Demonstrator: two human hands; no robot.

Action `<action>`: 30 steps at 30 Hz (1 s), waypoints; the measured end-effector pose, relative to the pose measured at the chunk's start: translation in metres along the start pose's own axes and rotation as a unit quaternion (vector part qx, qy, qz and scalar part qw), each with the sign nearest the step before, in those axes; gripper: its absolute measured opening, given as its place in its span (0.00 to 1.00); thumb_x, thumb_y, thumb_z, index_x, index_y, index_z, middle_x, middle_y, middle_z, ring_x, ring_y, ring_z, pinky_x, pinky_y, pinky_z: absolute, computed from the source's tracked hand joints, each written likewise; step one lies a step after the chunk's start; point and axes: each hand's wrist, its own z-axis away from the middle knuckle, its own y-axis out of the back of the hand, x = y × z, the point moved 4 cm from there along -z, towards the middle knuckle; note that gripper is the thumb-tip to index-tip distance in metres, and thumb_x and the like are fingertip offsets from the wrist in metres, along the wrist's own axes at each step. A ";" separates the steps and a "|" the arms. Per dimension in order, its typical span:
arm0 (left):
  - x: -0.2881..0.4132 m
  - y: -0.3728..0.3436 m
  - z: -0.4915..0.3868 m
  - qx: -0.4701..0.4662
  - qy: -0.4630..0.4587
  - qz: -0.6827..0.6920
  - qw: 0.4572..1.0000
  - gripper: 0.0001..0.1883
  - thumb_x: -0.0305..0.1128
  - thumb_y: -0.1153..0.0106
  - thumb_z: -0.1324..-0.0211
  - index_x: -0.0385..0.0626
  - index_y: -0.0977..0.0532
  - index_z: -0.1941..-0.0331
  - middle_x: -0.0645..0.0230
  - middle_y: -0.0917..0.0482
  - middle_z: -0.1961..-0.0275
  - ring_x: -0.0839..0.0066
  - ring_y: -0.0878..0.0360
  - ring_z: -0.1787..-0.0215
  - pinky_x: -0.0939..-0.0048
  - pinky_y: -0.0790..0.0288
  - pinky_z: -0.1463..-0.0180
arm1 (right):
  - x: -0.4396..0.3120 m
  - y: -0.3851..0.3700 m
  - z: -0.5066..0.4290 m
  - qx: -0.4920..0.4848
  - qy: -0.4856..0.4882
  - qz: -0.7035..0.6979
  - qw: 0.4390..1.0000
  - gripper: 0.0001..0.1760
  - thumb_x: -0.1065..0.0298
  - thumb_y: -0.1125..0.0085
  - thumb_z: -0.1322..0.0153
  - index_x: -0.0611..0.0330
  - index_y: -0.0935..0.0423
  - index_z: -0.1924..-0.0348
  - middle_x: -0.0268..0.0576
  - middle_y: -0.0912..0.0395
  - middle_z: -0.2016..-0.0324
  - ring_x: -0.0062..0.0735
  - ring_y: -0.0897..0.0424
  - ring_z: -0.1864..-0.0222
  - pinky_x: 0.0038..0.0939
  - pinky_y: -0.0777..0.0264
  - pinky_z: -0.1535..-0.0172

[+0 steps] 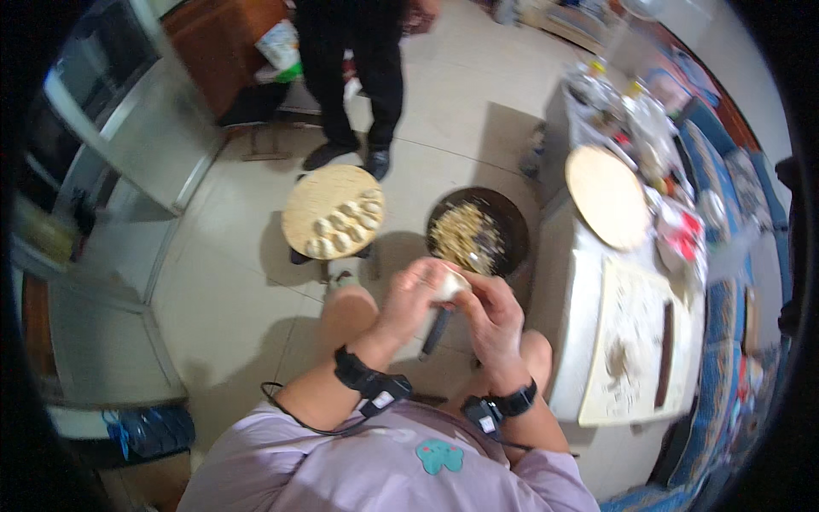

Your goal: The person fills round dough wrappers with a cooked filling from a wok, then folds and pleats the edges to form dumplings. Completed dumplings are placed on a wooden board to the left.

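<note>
Between my two hands is a piece of white dough [452,285], pinched by the fingers of both. My left hand [416,288] holds its left side and my right hand [496,313] its right side; how far the dough is closed cannot be told. Just beyond them a dark wok [515,221] stands low, with a chopped, yellowish filling [464,233] and a spoon [477,261] in it. The wok's dark handle [436,334] points towards me under my hands. Left of the wok, a round board [307,198] carries several filled dough buns [341,240].
A person in dark trousers [352,70] stands behind the round board. Along the right runs a covered table [556,345] with another round board [606,197], a floured mat [598,384], a dark rolling pin [665,355] and plastic bags [681,237]. A glass-panelled door [153,115] is at left.
</note>
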 end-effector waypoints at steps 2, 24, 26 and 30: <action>0.006 -0.015 0.019 -0.030 -0.003 0.016 0.999 0.20 0.50 0.51 0.33 0.43 0.27 0.53 0.68 0.21 0.58 0.78 0.21 0.57 0.73 0.21 0.58 | -0.013 0.010 0.016 0.024 0.025 -0.056 0.998 0.11 0.75 0.39 0.33 0.63 0.18 0.57 0.40 0.23 0.69 0.25 0.25 0.68 0.24 0.30 0.63; 0.041 -0.109 0.123 -0.135 -0.064 -0.158 0.976 0.13 0.41 0.50 0.32 0.43 0.24 0.59 0.72 0.21 0.66 0.84 0.24 0.68 0.81 0.28 0.69 | -0.094 0.074 0.129 0.107 0.069 -0.120 0.985 0.06 0.74 0.40 0.31 0.66 0.20 0.62 0.39 0.26 0.70 0.23 0.26 0.70 0.21 0.32 0.69; 0.044 -0.112 0.124 -0.120 -0.079 -0.206 0.968 0.12 0.38 0.51 0.32 0.41 0.24 0.59 0.71 0.20 0.67 0.84 0.24 0.68 0.81 0.29 0.68 | -0.104 0.077 0.133 0.115 0.120 -0.042 0.985 0.06 0.74 0.40 0.31 0.66 0.20 0.62 0.39 0.26 0.70 0.23 0.26 0.71 0.21 0.32 0.70; 0.058 -0.116 0.131 -0.130 -0.149 -0.359 0.912 0.12 0.36 0.51 0.32 0.39 0.24 0.60 0.72 0.20 0.68 0.86 0.26 0.69 0.81 0.30 0.68 | -0.124 0.085 0.141 0.100 0.142 0.056 0.983 0.05 0.74 0.38 0.33 0.64 0.20 0.64 0.39 0.27 0.74 0.25 0.27 0.73 0.24 0.34 0.71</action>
